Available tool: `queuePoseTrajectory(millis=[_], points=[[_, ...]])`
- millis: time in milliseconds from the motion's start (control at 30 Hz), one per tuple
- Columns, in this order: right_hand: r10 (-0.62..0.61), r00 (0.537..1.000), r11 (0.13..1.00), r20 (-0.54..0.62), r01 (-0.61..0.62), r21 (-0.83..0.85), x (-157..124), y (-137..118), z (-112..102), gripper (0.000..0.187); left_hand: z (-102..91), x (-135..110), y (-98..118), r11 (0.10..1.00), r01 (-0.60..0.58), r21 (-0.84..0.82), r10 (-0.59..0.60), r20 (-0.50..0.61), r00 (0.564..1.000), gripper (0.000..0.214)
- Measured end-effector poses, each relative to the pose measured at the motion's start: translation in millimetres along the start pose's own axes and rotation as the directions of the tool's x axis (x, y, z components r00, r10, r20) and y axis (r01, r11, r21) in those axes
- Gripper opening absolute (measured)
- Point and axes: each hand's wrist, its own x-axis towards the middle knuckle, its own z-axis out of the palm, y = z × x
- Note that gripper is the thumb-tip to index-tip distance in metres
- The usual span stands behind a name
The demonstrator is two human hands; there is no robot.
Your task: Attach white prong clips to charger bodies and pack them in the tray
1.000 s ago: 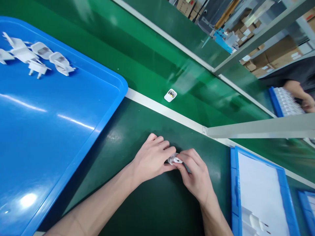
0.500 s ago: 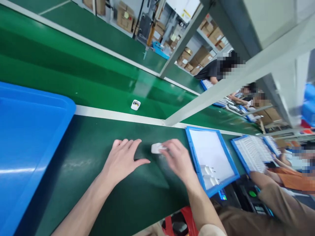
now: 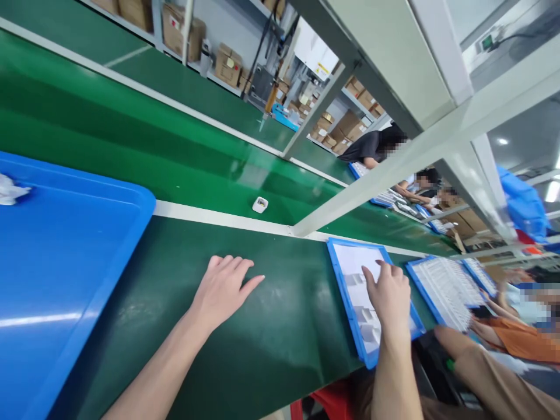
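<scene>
My left hand (image 3: 224,289) hovers over or rests on the dark green bench (image 3: 280,326), thumb and fingers spread, holding nothing. To the right, my right hand (image 3: 391,291) is above a shallow blue-rimmed tray (image 3: 345,297) with a white bottom. Its thumb stands apart from the fingers and nothing shows between them. Just left of that hand, a small white plastic piece (image 3: 356,279) lies in the tray. Nearer to me are more white pieces (image 3: 366,317), partly covered by my right hand and wrist.
A large blue bin (image 3: 109,233) at the left holds a crumpled white item (image 3: 11,190). A small white housing (image 3: 260,205) sits behind the bench's pale edge strip. A slanted white post (image 3: 350,198) rises there. Farther right, another tray (image 3: 441,286) holds rows of white parts; co-workers sit beyond.
My right hand has moved right from the bench to the tray and let go of the white plastic piece, which now lies there. My left hand stays open. The view has shifted slightly.
</scene>
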Motion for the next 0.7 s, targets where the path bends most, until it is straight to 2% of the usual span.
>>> queuePoseTrajectory(millis=[67, 167, 200, 267, 367, 433, 467, 533, 567, 633, 667, 700], points=[[-0.165, 0.985, 0.970, -0.052, 0.171, 0.173, -5.3, -38.7, -6.2, 0.037, 0.9, 0.7, -1.7, 1.000, 0.009, -0.001, -0.009, 0.001, 1.000, 0.034], [-0.422, 0.906, 0.850, -0.019, 0.403, 0.340, 7.0, -121.4, -0.5, 0.033, 2.3, 6.0, -1.2, 1.000, 0.001, -0.011, -0.001, -0.038, 0.999, 0.027], [-0.460, 0.888, 0.830, -0.009, 0.434, 0.350, 18.9, -149.6, 2.8, 0.037, 0.8, 8.1, 2.1, 1.000, -0.001, -0.012, 0.000, -0.068, 0.998, 0.024], [-0.427, 0.903, 0.879, 0.050, 0.402, 0.256, 50.5, -197.0, 6.9, 0.033, -9.9, 10.0, 16.4, 1.000, 0.009, 0.004, -0.009, -0.129, 0.992, 0.021], [-0.413, 0.902, 0.891, 0.129, 0.370, 0.263, 93.5, -236.0, 7.9, 0.027, -51.0, 2.9, 51.1, 0.996, 0.056, 0.073, -0.041, -0.193, 0.980, 0.020], [-0.442, 0.875, 0.880, 0.198, 0.381, 0.283, 105.6, -244.2, 12.6, 0.020, -92.6, -6.7, 68.9, 0.995, 0.046, 0.086, -0.021, -0.267, 0.963, 0.023], [-0.466, 0.860, 0.868, 0.206, 0.400, 0.295, 105.5, -244.3, 17.5, 0.021, -115.7, -12.4, 71.3, 0.994, 0.021, 0.108, 0.012, -0.295, 0.955, 0.025], [-0.538, 0.821, 0.821, 0.192, 0.458, 0.341, 93.7, -237.5, 31.9, 0.024, -161.9, -27.0, 57.4, 0.977, 0.057, 0.203, 0.023, -0.370, 0.929, 0.022], [-0.606, 0.781, 0.762, 0.151, 0.515, 0.394, 82.7, -231.4, 40.4, 0.026, -183.2, -36.3, 40.7, 0.957, 0.138, 0.257, -0.023, -0.406, 0.914, 0.020], [-0.759, 0.649, 0.581, 0.053, 0.639, 0.504, 53.3, -217.0, 56.3, 0.035, -218.2, -56.6, -7.8, 0.870, 0.374, 0.322, -0.203, -0.457, 0.866, 0.019], [-0.809, 0.588, 0.503, -0.002, 0.694, 0.515, 36.6, -210.2, 62.6, 0.043, -230.7, -65.7, -36.0, 0.791, 0.500, 0.352, -0.336, -0.433, 0.836, 0.020], [-0.839, 0.541, 0.445, -0.054, 0.741, 0.503, 20.0, -204.8, 66.8, 0.050, -239.5, -72.8, -63.8, 0.689, 0.611, 0.390, -0.474, -0.394, 0.787, 0.026]])
